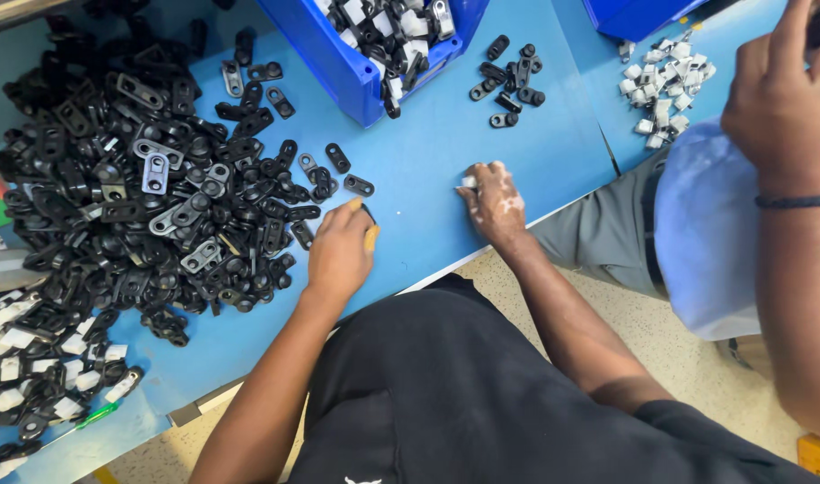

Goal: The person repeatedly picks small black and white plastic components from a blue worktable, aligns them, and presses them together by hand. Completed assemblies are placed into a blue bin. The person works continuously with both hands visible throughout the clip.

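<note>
Meanwhile, the left hand [340, 253] pinches a small black clip [368, 213] on the blue worktop [419, 161] beside the heap of clips [141, 197]; the right hand [495, 204] has fingers closed on a small white piece [468, 182]. Both parts look light, stiff, best gripped by their edges.
</note>
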